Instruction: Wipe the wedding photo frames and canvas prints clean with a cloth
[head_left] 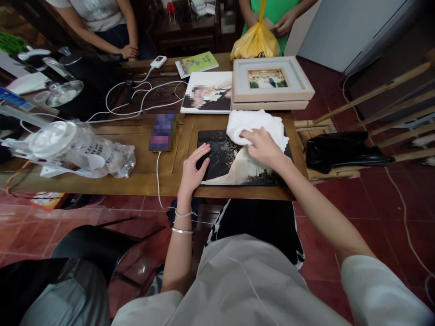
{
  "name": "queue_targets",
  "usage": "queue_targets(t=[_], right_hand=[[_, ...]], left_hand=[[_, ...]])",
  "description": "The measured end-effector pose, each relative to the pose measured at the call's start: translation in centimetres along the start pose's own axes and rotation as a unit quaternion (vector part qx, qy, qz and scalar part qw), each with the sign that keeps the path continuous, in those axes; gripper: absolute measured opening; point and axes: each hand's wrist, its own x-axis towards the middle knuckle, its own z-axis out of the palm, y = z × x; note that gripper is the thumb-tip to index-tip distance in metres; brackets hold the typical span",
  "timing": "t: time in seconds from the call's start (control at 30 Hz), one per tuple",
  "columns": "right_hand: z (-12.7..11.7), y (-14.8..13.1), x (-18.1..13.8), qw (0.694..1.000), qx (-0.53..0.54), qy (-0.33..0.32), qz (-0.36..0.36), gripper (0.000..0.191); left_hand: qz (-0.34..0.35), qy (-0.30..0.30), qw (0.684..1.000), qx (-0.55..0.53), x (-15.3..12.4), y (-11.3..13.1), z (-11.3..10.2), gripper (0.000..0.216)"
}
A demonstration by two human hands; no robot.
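A dark photo panel (217,165) lies flat near the table's front edge, with a pale dress-like shape printed across it. On its upper right part rests a bunched white cloth (253,122). My right hand (263,147) presses on this cloth, its fingers bent into the folds and partly hidden by them. My left hand (195,167) lies at the panel's left edge, fingers stretched out and thumb apart, holding nothing.
Behind the panel are a white photo board (207,102) and stacked frames (273,97). A phone (162,132) with a cable and wrapped plastic cups (78,145) lie left. Across the table, one person holds a yellow bag (256,40); another sits with hands together.
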Motion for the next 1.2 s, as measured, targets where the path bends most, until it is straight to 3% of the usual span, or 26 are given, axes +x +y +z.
queue_targets(t=[0.27,0.37,0.5,0.73,0.87,1.0,1.2], right_hand=[[0.7,-7.1,-12.3,0.990,0.028,-0.054,-0.128,0.050],[0.2,-8.1,-14.4,0.984,0.049,-0.074,-0.156,0.052],[-0.1,-6.2,-12.0,0.987,0.065,-0.060,-0.132,0.057],[-0.6,-1.0,-0.2,0.999,0.028,-0.023,-0.012,0.048],[-0.8,-0.9,3.0,1.000,0.004,-0.023,0.018,0.045],[0.3,-3.1,0.0,0.999,-0.027,-0.039,0.009,0.052],[1.2,-7.7,-10.6,0.993,0.025,-0.057,-0.103,0.050]], left_hand=[[0.000,-0.001,1.000,0.006,0.0,-0.2,0.0,0.031],[0.003,0.001,1.000,0.003,0.0,-0.2,0.1,0.031],[0.004,0.000,1.000,0.006,0.0,-0.1,0.0,0.031],[0.003,-0.005,1.000,0.006,0.0,-0.1,0.1,0.031],[0.002,-0.003,1.000,0.006,0.0,-0.1,0.1,0.030],[0.003,-0.002,1.000,0.003,-0.1,-0.1,0.1,0.031],[0.003,-0.004,1.000,0.008,0.0,-0.2,0.1,0.032]])
